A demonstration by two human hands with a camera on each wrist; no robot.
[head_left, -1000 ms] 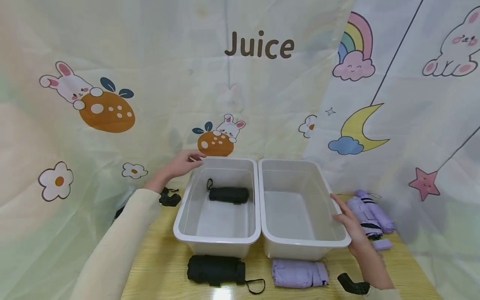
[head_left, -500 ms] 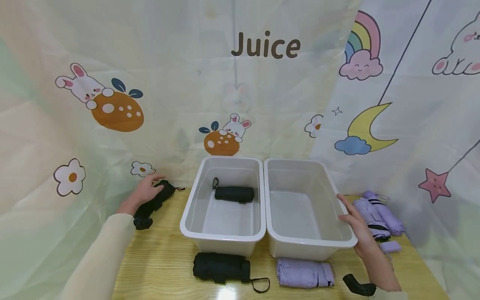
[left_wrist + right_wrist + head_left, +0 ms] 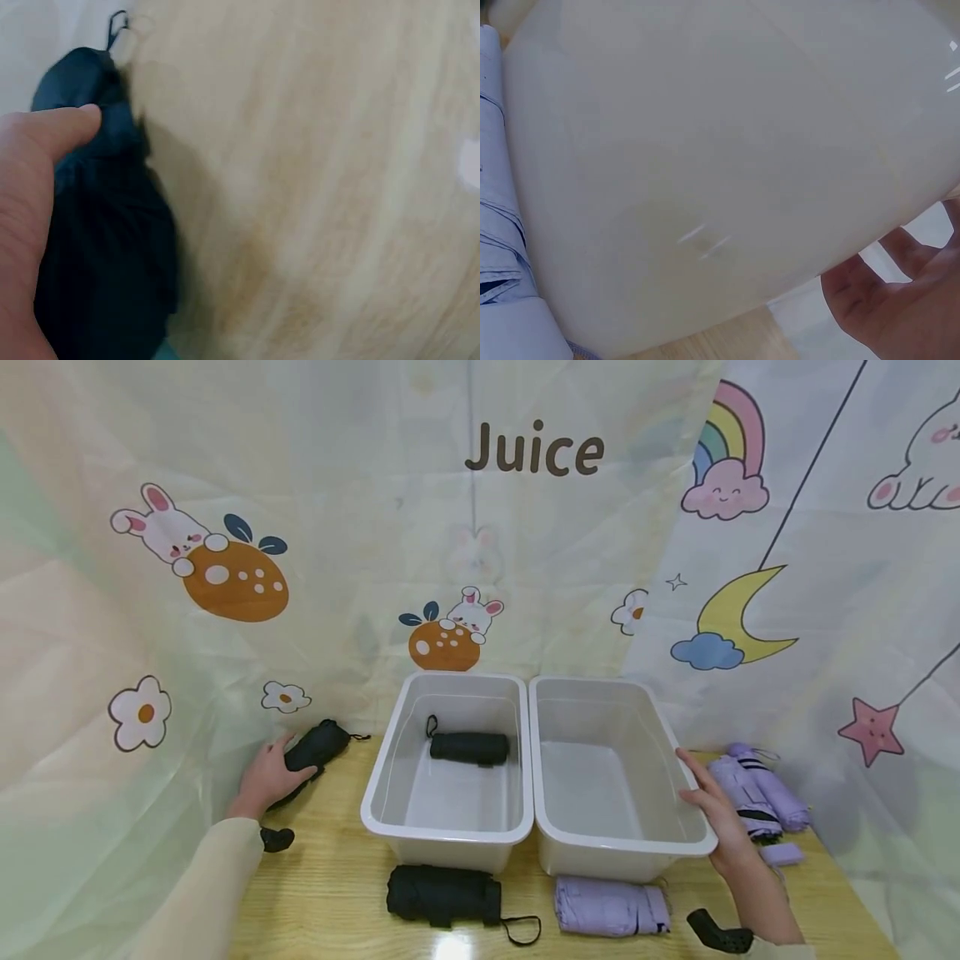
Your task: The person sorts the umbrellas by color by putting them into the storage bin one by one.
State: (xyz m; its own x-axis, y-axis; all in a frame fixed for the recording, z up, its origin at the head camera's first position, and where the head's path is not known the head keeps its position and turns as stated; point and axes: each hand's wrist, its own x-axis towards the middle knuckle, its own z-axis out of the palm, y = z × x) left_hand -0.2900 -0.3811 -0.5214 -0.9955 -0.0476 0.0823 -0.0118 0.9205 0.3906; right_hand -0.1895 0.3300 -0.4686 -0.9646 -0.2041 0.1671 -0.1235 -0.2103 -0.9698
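Observation:
At the table's left side, my left hand point(image 3: 264, 781) grips a black folded umbrella point(image 3: 321, 745) that lies slanted by the curtain. The left wrist view has the thumb point(image 3: 71, 127) laid across its dark cloth, with the strap loop at the far end; the other fingers are hidden there. My right hand point(image 3: 722, 831) holds the right-hand rim of the right white bin point(image 3: 622, 845), its thumb and a fingertip over the edge. That bin has nothing inside. In the left white bin point(image 3: 442, 835) a second black folded umbrella point(image 3: 468, 747) lies crosswise.
In front of the bins lie another black folded umbrella point(image 3: 442, 895) and a lilac folded umbrella point(image 3: 611, 907). More lilac umbrellas point(image 3: 757, 789) rest beyond my right hand, beside a small lilac block point(image 3: 782, 854). A printed curtain point(image 3: 360, 568) hangs behind the wooden table point(image 3: 322, 877).
My left hand has moved from above the left bin's back corner, leftward and down, onto the black umbrella at the left and taken hold of it. The right hand stays on the rim.

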